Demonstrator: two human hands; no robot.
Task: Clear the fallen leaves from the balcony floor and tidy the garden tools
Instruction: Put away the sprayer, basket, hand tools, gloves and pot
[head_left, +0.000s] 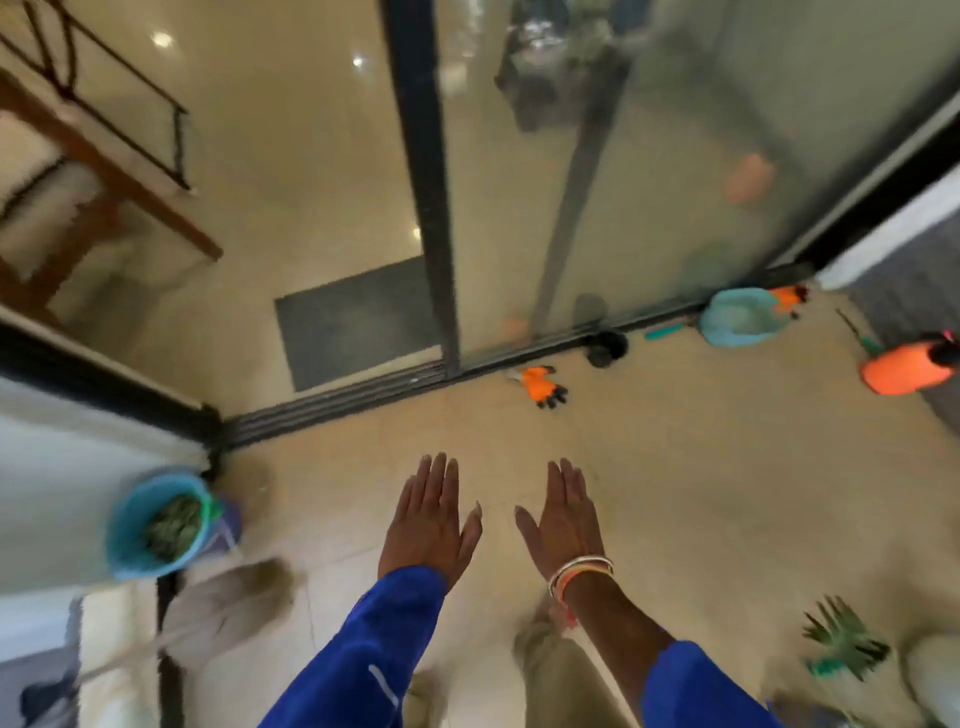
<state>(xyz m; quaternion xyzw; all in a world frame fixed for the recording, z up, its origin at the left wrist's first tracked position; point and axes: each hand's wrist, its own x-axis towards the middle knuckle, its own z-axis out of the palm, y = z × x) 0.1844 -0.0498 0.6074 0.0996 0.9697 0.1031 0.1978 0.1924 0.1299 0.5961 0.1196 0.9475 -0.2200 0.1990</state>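
- Holding nothing in left hand (428, 519) or right hand (563, 514); fingers straight.
- Could trip on glove (543, 385) near floor's (675, 467) door edge.
- Could tip bucket (122, 540), spilling leaves (171, 525).

A blue bucket (124, 535) holds green leaves (174, 525); an orange glove (543, 384) lies on the floor (675, 493).
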